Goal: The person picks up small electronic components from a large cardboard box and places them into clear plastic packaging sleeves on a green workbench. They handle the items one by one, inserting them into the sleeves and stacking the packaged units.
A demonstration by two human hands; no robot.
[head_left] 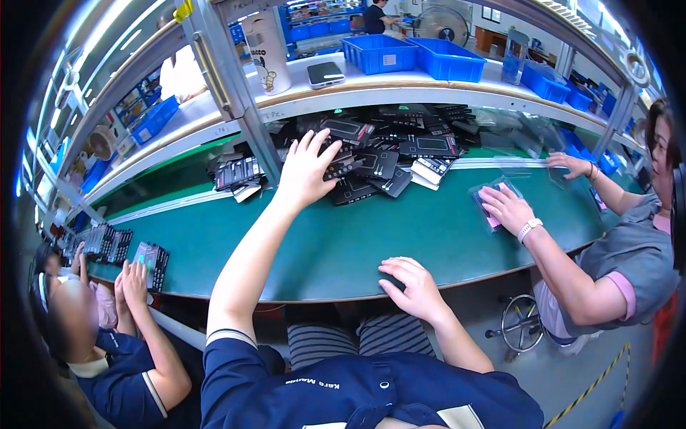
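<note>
My left hand [307, 170] reaches far across the green tabletop [336, 243] to the left side of a heap of flat black boxes [377, 163]. Its fingers are spread over the nearest boxes, with nothing visibly held. Whether the fingertips touch a box I cannot tell. The boxes lie loosely on one another at many angles, and some show a pale outline on their face. My right hand [413, 287] rests low at the table's near edge, fingers extended and slightly curled, holding nothing that shows.
To the right, a co-worker's hand [506, 207] lies on a clear pack with pink contents. At the left, another person handles a row of black boxes [151, 263]. A metal post [239, 93] and a shelf with blue bins [379, 56] stand beyond the table.
</note>
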